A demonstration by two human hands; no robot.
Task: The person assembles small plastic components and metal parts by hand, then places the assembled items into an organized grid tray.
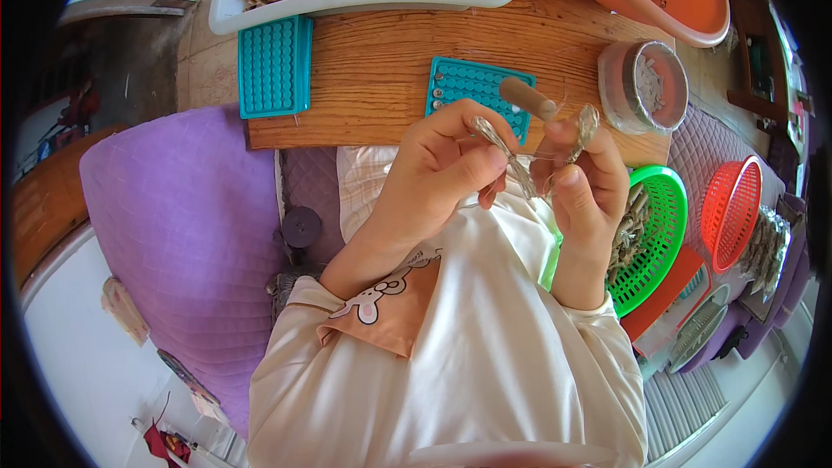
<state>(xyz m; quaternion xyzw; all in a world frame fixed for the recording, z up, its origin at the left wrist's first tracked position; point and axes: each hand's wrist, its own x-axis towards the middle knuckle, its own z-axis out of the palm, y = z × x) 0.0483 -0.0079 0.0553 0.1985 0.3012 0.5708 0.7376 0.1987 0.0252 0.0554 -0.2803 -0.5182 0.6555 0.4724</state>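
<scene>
Between the thumb and fingers of my left hand (446,160) is a thin twisted bundle of beige cord (523,178). Closed fingers of my right hand (591,186) grip a second, looped bundle of beige cord (587,128). Fine strands run across the small gap between the two hands. Just beyond the right fingertips a brown cardboard tube (524,97) slants over a teal tray (472,78); whether the right fingers touch the tube I cannot tell. Small round pieces sit in the tray's left column. Both hands are above my lap, by the table's near edge.
On the wooden table (373,61) are a white tub (364,2) of brown tubes, another teal tray (274,65), an orange basin (693,9) and a clear container (620,91). A green basket (663,247) of cord bundles and a red basket (732,212) stand right. A purple cushioned seat (182,234) is left.
</scene>
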